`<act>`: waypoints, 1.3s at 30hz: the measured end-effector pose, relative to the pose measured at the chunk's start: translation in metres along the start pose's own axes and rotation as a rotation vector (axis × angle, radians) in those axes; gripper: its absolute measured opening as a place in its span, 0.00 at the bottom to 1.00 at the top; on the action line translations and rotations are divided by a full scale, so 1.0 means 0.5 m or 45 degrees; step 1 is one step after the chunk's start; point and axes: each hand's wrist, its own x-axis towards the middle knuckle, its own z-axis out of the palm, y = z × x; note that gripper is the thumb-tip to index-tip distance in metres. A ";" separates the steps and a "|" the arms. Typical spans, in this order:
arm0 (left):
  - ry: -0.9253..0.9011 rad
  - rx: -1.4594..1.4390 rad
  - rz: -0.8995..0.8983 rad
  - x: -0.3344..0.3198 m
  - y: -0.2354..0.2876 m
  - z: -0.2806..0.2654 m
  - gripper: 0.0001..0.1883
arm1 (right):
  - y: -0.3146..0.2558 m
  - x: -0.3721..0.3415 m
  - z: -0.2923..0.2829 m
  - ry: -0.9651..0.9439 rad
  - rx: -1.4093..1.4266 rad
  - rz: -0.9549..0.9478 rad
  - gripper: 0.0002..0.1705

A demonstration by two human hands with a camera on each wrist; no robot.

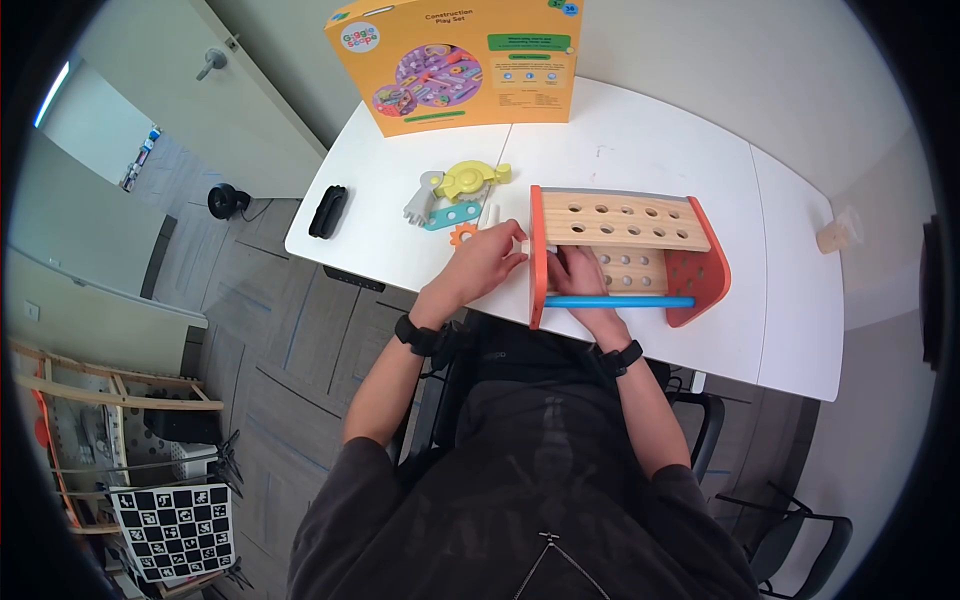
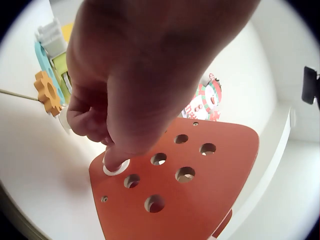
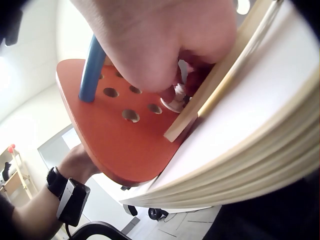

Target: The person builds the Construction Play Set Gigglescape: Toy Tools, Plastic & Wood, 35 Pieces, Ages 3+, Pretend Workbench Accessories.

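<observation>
A toy workbench with orange-red side panels [image 1: 538, 270] and wooden pegboards stands on the white table. At the outer face of its left panel, my left hand [image 1: 485, 262] holds the round white head [image 2: 121, 166] of a toy bolt, a fingertip pressed against it. My right hand [image 1: 580, 272] reaches inside the bench, behind that panel. Its fingers pinch a white threaded piece [image 3: 172, 104] at the panel's inner face, near the lower wooden board [image 3: 180, 127]; much of the piece is hidden by the fingers. A blue rod [image 1: 620, 302] crosses the bench's front, close by the right wrist.
Left of the bench lie an orange gear [image 1: 462, 235], a teal strip with holes [image 1: 453, 216], a grey toy piece [image 1: 420, 200] and a yellow-green toy piece [image 1: 470, 178]. A yellow play-set box [image 1: 455, 70] stands behind. A black case [image 1: 328, 212] lies near the left edge.
</observation>
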 end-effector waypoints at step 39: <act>0.065 -1.339 -0.243 -0.023 0.139 0.016 0.44 | -0.129 -0.203 -0.389 0.040 0.456 0.209 0.16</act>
